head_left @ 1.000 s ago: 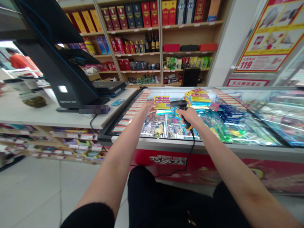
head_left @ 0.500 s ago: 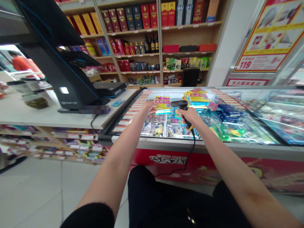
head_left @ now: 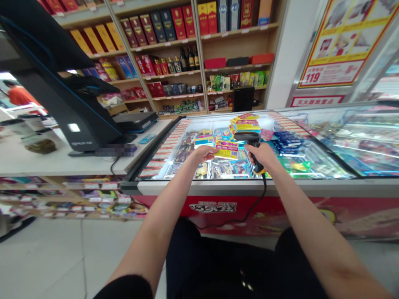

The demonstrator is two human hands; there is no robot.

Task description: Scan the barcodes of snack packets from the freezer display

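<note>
My left hand is closed on the edge of a yellow and pink snack packet, held over the glass freezer top. In my right hand is a black barcode scanner, gripped by its handle with its head toward the packet. The scanner's cable hangs down over the freezer front. Just behind my left hand a blue and yellow packet lies on the glass. Beyond the scanner, a pile of yellow packets rests on the freezer, with dark blue packets to its right.
The glass-topped freezer spans the front. To the left, a counter bears a black checkout terminal, lidded cups and a blue card. Shelves with boxes and bottles stand behind.
The packet in my left hand has moved right and slightly down, and a blue and yellow packet now shows on the glass behind that hand. The scanner has shifted right. The view has turned slightly.
</note>
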